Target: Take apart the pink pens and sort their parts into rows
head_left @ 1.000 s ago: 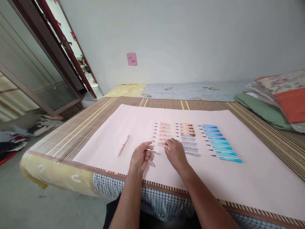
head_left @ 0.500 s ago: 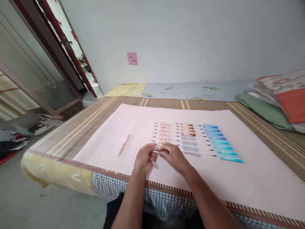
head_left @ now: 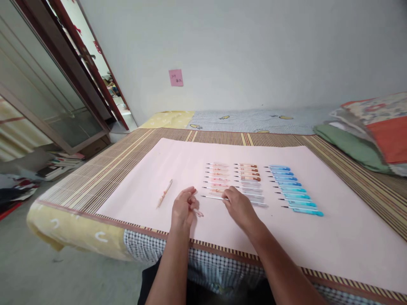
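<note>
My right hand (head_left: 238,207) pinches a thin white pen refill (head_left: 212,197) with a dark tip pointing left. The refill is low over the paper, just below a column of pale pink pen barrels (head_left: 219,179) with refills. My left hand (head_left: 183,208) has its fingers curled around a clear pinkish pen barrel (head_left: 199,213), whose end shows below the fingers. Left of that hand lies one whole pen (head_left: 164,194), set at a slant. Further right are brown pen barrels (head_left: 249,172), grey ones (head_left: 253,190) and blue-to-teal ones (head_left: 288,178), each group beside dark-tipped refills.
A large pale pink sheet (head_left: 133,186) covers much of the striped mat (head_left: 104,169) on the bed. Folded cloths (head_left: 352,146) are heaped at the far right. A pink note (head_left: 176,78) sticks to the wall. Books (head_left: 63,160) lie on the floor at left.
My hands have come apart. The right one has drawn the refill to the right and down towards the paper; the left has moved slightly left with the barrel.
</note>
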The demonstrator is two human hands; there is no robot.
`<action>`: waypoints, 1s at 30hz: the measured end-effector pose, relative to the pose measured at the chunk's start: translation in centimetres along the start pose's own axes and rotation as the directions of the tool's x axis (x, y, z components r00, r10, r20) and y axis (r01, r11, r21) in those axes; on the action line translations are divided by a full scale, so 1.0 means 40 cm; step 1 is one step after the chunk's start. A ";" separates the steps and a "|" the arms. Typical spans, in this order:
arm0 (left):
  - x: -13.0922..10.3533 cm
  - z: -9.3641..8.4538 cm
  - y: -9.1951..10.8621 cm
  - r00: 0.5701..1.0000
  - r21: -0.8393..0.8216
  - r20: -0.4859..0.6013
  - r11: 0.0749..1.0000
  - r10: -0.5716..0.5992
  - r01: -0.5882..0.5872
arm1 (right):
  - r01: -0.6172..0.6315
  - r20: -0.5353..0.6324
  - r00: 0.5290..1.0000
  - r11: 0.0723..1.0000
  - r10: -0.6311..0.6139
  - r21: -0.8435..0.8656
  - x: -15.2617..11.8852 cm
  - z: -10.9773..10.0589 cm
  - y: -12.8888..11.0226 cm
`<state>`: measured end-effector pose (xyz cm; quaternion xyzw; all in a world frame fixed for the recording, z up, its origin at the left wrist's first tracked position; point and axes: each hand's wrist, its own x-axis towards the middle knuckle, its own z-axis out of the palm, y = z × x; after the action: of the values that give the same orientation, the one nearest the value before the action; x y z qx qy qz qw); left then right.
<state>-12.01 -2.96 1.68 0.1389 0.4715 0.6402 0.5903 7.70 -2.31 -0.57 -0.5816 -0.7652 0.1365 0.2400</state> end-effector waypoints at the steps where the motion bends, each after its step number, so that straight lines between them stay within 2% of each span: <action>1: 0.001 -0.003 0.002 1.000 -0.002 -0.004 1.000 -0.007 0.007 | -0.009 -0.009 1.000 1.000 0.009 -0.019 0.001 0.000 0.002; 11: 0.018 -0.021 -0.015 0.992 0.045 0.052 0.993 -0.114 0.111 | -0.003 -0.067 0.998 0.997 -0.003 -0.083 0.007 0.021 0.004; 18: 0.017 -0.019 -0.011 0.993 0.047 0.043 0.993 -0.107 0.105 | -0.012 -0.080 0.997 0.999 0.008 -0.051 0.012 0.027 0.000; 24: 0.019 -0.025 -0.014 0.986 0.056 0.081 0.988 -0.147 0.143 | -0.009 -0.097 0.995 0.997 0.002 -0.072 0.014 0.035 -0.009; 30: 0.021 -0.025 -0.015 0.989 0.043 0.079 0.991 -0.127 0.123 | -0.017 -0.127 0.992 0.996 0.006 -0.086 0.017 0.044 -0.009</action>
<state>-12.59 -2.73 0.39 0.1463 0.4668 0.5867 0.6454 6.35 -1.65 -1.77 -0.6033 -0.7504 0.0672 0.2616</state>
